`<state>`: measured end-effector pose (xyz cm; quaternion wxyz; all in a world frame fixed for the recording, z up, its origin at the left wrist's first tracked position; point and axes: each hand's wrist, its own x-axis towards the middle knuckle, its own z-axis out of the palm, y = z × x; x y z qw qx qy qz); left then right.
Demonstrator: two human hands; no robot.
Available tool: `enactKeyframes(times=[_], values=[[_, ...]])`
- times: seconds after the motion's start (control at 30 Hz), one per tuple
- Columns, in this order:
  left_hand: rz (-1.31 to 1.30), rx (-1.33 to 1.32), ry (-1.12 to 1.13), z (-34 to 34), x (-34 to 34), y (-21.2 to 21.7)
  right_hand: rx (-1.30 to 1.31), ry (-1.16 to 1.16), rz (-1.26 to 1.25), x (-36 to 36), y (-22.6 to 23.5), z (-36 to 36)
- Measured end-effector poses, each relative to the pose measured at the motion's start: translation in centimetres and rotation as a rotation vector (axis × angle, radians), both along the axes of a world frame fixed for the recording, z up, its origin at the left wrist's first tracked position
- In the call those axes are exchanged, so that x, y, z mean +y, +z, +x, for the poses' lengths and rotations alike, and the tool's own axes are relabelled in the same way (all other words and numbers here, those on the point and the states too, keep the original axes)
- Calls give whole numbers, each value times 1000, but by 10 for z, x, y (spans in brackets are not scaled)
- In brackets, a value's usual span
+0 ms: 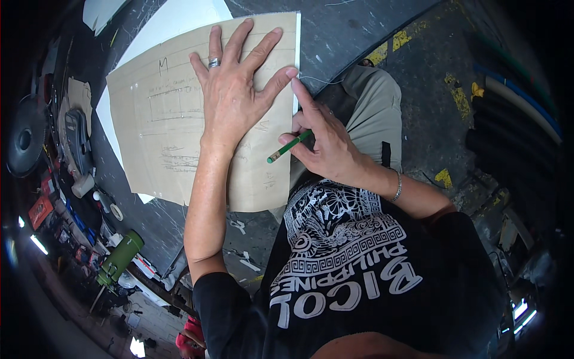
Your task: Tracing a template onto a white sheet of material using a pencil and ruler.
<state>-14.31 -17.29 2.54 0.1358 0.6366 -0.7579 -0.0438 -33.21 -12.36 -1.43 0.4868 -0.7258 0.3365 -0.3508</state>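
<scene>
My left hand [230, 90] lies flat with fingers spread on a brown paper pattern [179, 134], a ring on one finger. Pencil lines, a drawn rectangle and faint handwriting mark the paper. Under it is a white sheet [173, 24], which shows past the left side and as a thin strip along the right edge. At that right edge, my right hand [329, 140] holds a green pencil [293, 143] between thumb and fingers, its eraser end toward the paper. The right index fingertip is beside the left thumb. The pencil's point is hidden.
The dark, scratched worktable [341, 30] carries the sheets, with a loose thread near its edge. A tape roll [116, 212], a green cylinder [122, 254] and a round black disc [27, 136] are at the left. Paper scraps [250, 265] lie on the floor below.
</scene>
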Motion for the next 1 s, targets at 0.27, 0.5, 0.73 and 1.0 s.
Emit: enactKeyframes(times=[0.27,0.5,0.73,1.0], values=[[9,3,8,-3,1,0,-50,-1,55,4,-2,-1],[15,-2,0,-3,2,2,-48,2,41,4,0,-2],[19,-4,0,-1,4,3,-39,30,51,3,2,-2],[30,-9,10,-3,4,3,-49,33,63,4,0,-3]])
